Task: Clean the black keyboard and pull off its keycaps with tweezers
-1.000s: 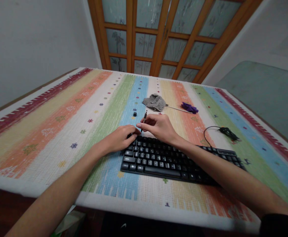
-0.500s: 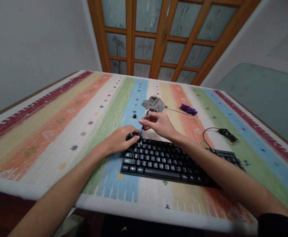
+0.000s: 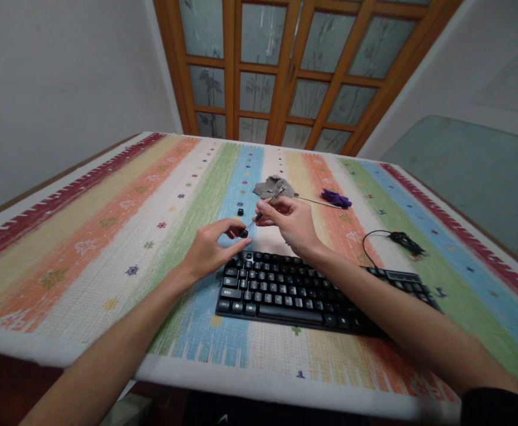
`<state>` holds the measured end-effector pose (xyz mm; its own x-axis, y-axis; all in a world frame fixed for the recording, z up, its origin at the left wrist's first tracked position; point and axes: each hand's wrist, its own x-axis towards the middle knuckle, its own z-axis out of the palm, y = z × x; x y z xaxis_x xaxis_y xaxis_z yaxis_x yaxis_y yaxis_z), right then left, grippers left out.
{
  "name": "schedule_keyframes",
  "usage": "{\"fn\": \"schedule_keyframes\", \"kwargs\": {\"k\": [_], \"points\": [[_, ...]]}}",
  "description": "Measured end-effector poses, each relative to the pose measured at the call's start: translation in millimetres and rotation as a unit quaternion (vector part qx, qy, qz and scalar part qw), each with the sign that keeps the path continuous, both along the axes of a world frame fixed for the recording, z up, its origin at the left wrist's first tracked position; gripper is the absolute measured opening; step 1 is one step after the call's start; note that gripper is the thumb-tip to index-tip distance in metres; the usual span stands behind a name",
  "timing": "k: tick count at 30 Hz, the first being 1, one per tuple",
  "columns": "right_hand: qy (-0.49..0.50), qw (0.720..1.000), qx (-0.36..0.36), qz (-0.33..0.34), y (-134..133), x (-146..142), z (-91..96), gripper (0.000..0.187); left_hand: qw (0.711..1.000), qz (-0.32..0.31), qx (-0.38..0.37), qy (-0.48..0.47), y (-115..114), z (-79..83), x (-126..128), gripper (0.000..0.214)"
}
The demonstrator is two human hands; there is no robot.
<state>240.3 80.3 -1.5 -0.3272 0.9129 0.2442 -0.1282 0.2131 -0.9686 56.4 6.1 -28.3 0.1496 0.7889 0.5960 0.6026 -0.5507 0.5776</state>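
Just above the top left corner of the black keyboard [image 3: 280,287], my left hand [image 3: 212,245] has a small black keycap [image 3: 243,233] between thumb and fingertips. My right hand [image 3: 288,225] pinches a slim screwdriver [image 3: 277,194] with a silver end and a thin metal shaft. The shaft slants down to the left, its tip at the keycap; whether it is inside the cap I cannot tell. A second black keycap [image 3: 240,212] lies on the blue stripe of the cloth beyond my hands. My right forearm hides part of the keyboard.
A crumpled grey cloth [image 3: 270,186] lies beyond my right hand. Near it are a thin rod [image 3: 316,202] and a purple bundle [image 3: 336,199]. The keyboard's bundled black cable [image 3: 405,241] lies at the right. A striped tablecloth [image 3: 152,266] covers the table.
A keycap has come off the keyboard's top left corner and is now between my left fingers. Both hands have risen slightly away from the keys, and the screwdriver has tilted flatter.
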Motion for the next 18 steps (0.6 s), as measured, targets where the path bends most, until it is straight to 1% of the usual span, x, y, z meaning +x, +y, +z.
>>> {"fn": "schedule_keyframes", "kwargs": {"k": [5, 9, 12, 15, 18], "points": [[0.000, 1.000, 0.010, -0.018, -4.7, -3.6, -3.1, 0.052, 0.999, 0.040, 0.008, -0.033, -2.2, 0.3, 2.7, 0.021], [0.010, 0.999, 0.024, -0.019, -8.1, -4.1, -3.4, 0.051, 0.997, 0.039, -0.003, -0.069, -1.7, 0.3, 4.2, 0.020], [0.022, 0.998, 0.034, -0.039, -12.0, -4.6, -2.1, 0.051, 0.996, 0.049, 0.026, -0.067, -1.4, 1.3, 5.6, 0.015], [0.045, 0.996, 0.049, -0.052, -16.1, -4.9, -0.3, 0.048, 0.995, 0.053, 0.063, -0.054, -1.1, 2.1, 6.5, 0.011], [0.051, 0.996, 0.058, -0.052, -17.8, -3.4, 0.9, 0.045, 0.995, 0.042, 0.058, -0.068, 0.4, 2.2, 5.3, 0.012]]}}
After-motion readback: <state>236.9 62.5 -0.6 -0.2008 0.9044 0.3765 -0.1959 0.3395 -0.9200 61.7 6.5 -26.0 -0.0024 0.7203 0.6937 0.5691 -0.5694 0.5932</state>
